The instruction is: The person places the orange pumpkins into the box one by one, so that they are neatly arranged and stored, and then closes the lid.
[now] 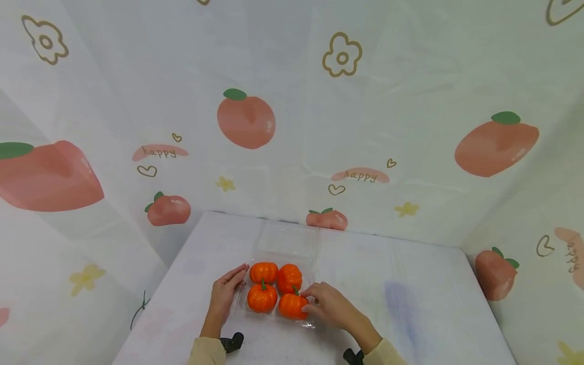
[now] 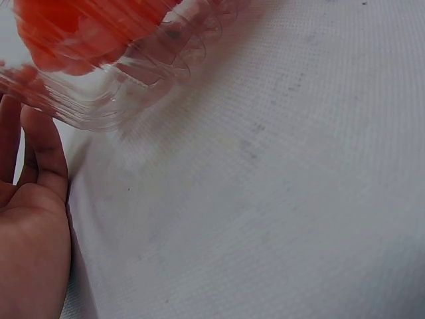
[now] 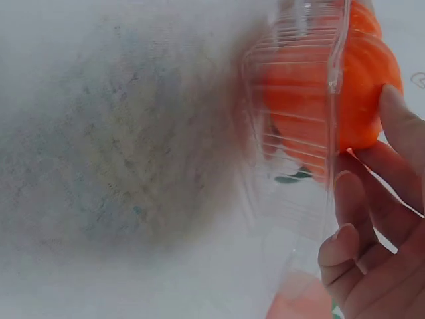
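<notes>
Several small orange pumpkins sit together in a clear plastic clamshell box (image 1: 275,318), its lid (image 1: 286,240) folded back behind it. My right hand (image 1: 335,306) pinches the front right pumpkin (image 1: 292,306) between thumb and fingers, over the box's right wall (image 3: 299,106) in the right wrist view. Left of it are the front left pumpkin (image 1: 262,298) and, behind, the back left pumpkin (image 1: 263,272); the back right pumpkin (image 1: 289,278) leans close by. With fingers extended, my left hand (image 1: 222,294) rests against the box's left side, its fingertips partly out of the left wrist view.
A white-covered table (image 1: 438,304) lies under the box, backed by a fruit-printed curtain (image 1: 283,167). Black wrist-camera mounts (image 1: 233,342) show near both cuffs. A thin green string (image 1: 141,306) hangs at the table's left edge.
</notes>
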The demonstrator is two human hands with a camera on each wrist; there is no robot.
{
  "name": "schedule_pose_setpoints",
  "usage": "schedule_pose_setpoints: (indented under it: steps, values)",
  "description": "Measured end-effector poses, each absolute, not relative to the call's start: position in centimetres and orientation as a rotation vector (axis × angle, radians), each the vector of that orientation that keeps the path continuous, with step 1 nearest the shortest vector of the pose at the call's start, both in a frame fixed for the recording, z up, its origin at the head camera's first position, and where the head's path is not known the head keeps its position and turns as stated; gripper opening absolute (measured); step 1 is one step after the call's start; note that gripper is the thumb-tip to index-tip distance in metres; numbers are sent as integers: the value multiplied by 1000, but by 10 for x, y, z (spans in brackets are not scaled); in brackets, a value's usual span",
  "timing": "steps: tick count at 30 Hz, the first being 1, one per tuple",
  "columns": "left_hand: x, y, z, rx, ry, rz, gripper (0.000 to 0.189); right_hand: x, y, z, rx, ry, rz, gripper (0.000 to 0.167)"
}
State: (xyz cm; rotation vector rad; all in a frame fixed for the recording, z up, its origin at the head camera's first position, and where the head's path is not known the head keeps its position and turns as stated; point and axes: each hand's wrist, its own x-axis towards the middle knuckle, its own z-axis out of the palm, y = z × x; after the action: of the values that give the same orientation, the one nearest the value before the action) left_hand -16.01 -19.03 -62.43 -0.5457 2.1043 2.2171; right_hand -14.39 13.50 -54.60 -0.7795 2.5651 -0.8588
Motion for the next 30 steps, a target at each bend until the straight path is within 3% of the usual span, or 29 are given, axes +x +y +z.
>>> schedule_pose_setpoints:
  steps: [12, 30]
  values:
    - [-160, -191, -623, -550, 2089, 2218, 47, -146, 142, -550, -853, 2563, -885, 33]
    - [-159, -190, -623, -534, 2071, 2244, 45, -167, 151, -558, -601, 2727, -1246, 47]
